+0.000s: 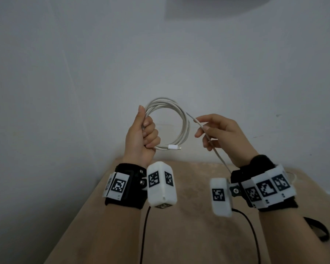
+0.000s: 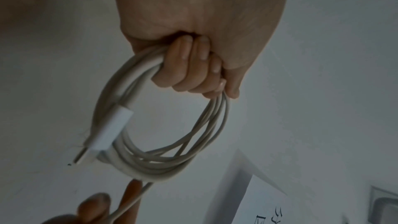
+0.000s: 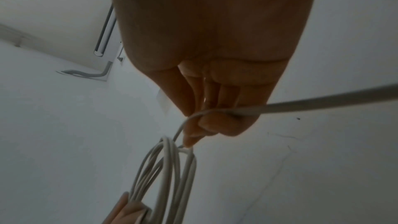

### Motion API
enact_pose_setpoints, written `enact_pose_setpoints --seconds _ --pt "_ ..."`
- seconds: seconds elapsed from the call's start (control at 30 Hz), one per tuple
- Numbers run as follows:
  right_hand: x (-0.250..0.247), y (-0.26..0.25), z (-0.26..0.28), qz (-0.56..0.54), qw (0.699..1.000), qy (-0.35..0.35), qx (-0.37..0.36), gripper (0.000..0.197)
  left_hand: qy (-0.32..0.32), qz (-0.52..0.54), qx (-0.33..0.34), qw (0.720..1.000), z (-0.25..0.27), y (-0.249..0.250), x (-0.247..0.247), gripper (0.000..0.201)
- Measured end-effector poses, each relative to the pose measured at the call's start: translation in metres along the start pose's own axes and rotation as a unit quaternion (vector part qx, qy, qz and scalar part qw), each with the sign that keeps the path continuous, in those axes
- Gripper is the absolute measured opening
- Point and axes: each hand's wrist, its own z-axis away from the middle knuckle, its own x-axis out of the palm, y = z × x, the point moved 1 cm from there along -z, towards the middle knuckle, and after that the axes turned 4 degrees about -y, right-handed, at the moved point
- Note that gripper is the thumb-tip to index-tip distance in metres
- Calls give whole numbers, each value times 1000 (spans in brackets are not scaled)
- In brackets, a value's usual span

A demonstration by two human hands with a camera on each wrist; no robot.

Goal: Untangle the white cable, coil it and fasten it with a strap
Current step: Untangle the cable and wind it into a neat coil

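- Wrist-worn camera units, white blocks with black-and-white markers on black bands, one per forearm; dark leads hang from them toward the viewer.
- Tan-covered surface, low in the head view beneath both forearms; a black strap-like loop lies at its right edge, identity uncertain.
- Loose tail of the white cable, running from the right palm down past the right wrist and off toward the surface; its far end is not visible.
- Right hand, held up, well apart from the left; thumb and fingertips pinch the tail lightly just beside the coil.
- White cable, the task's item: several turns already gathered into a round coil held in the air between the hands, above the surface.
- Connector, white, projecting from the bottom of the coil toward the right hand; seen close in the left wrist view.
- Left hand, a fist clamped round the left side of the coil, fingers wrapped through the loop.
- Step in hand, as judged: winding on the remaining tail. Let it slide through a loose right pinch, lay each turn the same size against the others, and reclose the left fingers over every new turn so none springs out.
- Plain pale wall, behind everything.
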Motion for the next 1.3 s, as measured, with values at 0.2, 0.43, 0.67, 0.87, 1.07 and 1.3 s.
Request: enact_pose_setpoints --seconds 0.2,0.43,0.67,0.87,1.07,1.3 --pt "17 3 -4 3 999 49 11 25 -5 -7 -10 1000 0 -5 5 47" --pt "30 -2 1 28 999 9 32 28 -15 6 -6 1000 1 -10 16 48" --pt "32 -4 0 -24 1000 19 6 10 -32 35 -22 999 0 -12 17 48" --pt "28 -3 -2 -48 999 5 6 20 -61 50 -55 995 -1 -15 17 48" --pt "25 -1 -3 -37 999 4 9 16 -99 51 -76 991 -2 -15 15 48" --pt "24 -3 -2 38 999 -10 -14 14 -109 -18 -103 988 0 -9 8 40"
